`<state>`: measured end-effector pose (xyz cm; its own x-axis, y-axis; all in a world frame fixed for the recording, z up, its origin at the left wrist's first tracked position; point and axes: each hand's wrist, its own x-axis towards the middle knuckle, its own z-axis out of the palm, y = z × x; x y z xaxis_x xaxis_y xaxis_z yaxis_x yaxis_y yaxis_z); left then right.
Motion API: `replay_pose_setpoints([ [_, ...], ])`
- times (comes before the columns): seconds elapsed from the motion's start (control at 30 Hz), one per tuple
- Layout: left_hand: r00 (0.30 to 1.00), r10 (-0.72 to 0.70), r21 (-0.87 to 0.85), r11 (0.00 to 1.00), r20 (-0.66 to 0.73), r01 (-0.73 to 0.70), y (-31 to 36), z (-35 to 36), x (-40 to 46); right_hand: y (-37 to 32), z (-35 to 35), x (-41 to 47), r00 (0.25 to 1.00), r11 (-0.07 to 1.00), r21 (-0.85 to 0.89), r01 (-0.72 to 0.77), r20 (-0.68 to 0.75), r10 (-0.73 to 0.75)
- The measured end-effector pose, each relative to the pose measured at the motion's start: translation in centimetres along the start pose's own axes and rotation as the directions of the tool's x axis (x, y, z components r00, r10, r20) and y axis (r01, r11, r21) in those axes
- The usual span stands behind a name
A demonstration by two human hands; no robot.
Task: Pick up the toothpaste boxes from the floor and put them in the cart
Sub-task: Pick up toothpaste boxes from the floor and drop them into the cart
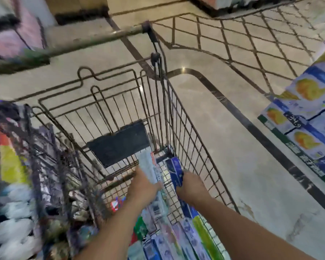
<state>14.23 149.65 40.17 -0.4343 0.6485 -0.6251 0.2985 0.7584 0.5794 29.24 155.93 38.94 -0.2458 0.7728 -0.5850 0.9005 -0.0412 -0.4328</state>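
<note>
A: What is seen around the hands, from the biggest thing down?

B: A tiled floor (204, 113) with dark inlaid lines is spread out beyond and to the right of both hands. A wire cart (178, 117) is stood on it, and both hands are reached down inside its basket. The cart's handle bar (94, 39) is seen well beyond the hands, up and to the left.

A: And off to the sides?

B: Stacked cartons (308, 113) printed with yellow fruit are placed well to the right of the right hand. Blurred packets (13, 166) are seen to the left of the left hand, outside the cart's wire. A dark flap (120, 143) is hung on the wire panel just beyond the left hand.

A: How are the hands occupied?

B: A pale toothpaste box (148, 166) is gripped by the left hand (143, 186), with the fingers curled round it. A dark blue toothpaste box (174, 169) is gripped by the right hand (190, 186), just beside the cart's right wire wall.

A: Where are the other boxes?

B: More toothpaste boxes (188, 235) are laid in the basket below and nearer than both hands, between the two forearms. Whether the held boxes are touching them cannot be told.
</note>
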Motion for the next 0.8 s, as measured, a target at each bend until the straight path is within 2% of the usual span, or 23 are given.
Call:
replay_pose_setpoints([
  [0.17, 0.996, -0.059, 0.067, 0.996, -0.072, 0.064, -3.5, 6.3, 6.4, 2.9, 5.3, 6.7, 0.999, 0.998, -0.068, 0.011, -0.037, -0.014],
  [0.3, 0.985, -0.127, 0.112, 0.984, -0.115, 0.14, -6.7, 10.2, 8.7, 5.2, 9.5, 9.1, 1.0, 0.998, -0.061, 0.001, 0.007, -0.001],
  [0.4, 0.983, -0.117, 0.142, 0.98, -0.141, 0.137, -8.1, 11.7, 9.8, 6.1, 11.2, 10.0, 0.999, 0.997, -0.079, -0.002, 0.039, 0.005],
  [0.6, 0.996, -0.074, 0.201, 0.976, -0.045, 0.082, -9.4, 12.9, 10.4, 6.0, 12.4, 11.0, 0.996, 1.0, 0.01, -0.024, 0.086, 0.023],
  [0.7, 0.999, -0.037, 0.269, 0.962, -0.017, 0.04, -10.7, 12.7, 9.7, 5.6, 13.2, 10.4, 0.991, 0.998, 0.062, 0.008, 0.135, -0.017],
  [0.8, 1.0, -0.009, 0.259, 0.966, 0.005, 0.007, -11.4, 12.1, 8.6, 5.1, 13.2, 9.3, 0.987, 0.996, 0.084, 0.007, 0.159, -0.02],
])
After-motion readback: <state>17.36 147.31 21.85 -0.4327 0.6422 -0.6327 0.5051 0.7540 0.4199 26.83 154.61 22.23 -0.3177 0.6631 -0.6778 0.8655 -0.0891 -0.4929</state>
